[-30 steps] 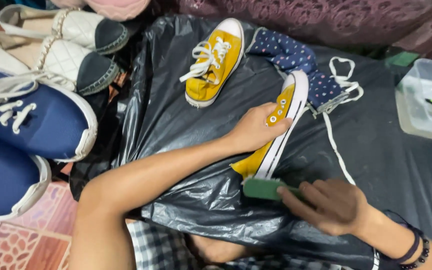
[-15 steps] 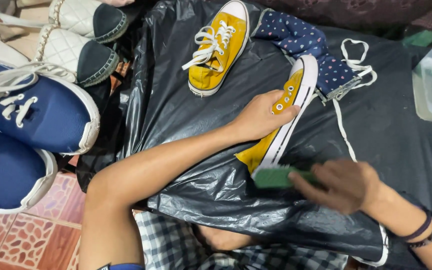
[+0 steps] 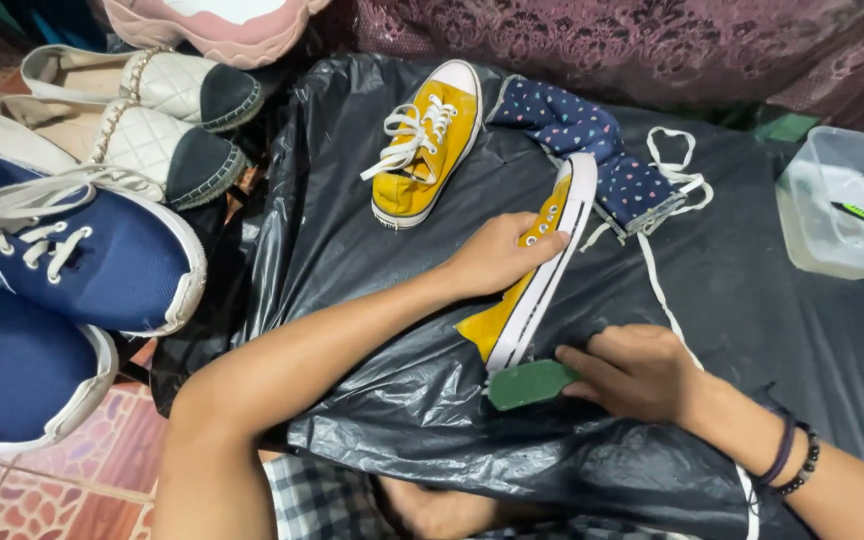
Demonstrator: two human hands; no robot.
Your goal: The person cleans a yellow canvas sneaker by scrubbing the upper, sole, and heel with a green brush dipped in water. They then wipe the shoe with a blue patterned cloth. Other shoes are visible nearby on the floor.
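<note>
A yellow canvas sneaker (image 3: 537, 285) with a white sole lies on its side on a black plastic sheet (image 3: 372, 260) over my lap. My left hand (image 3: 497, 255) grips it around the upper near the eyelets. My right hand (image 3: 637, 370) holds a green brush (image 3: 532, 383) against the heel end of the white sole. The matching yellow sneaker (image 3: 422, 145) with white laces stands upright farther back on the sheet. A loose white shoelace (image 3: 667, 175) trails to the right of the held shoe.
A dark blue dotted cloth (image 3: 592, 150) lies behind the held sneaker. Two navy sneakers (image 3: 62, 260), beige quilted flats (image 3: 132, 130) and a pink shoe (image 3: 222, 25) crowd the left. A clear plastic tub (image 3: 837, 205) stands at the right.
The brush in my right hand has shifted slightly along the sole's heel end. My left hand keeps its hold on the sneaker.
</note>
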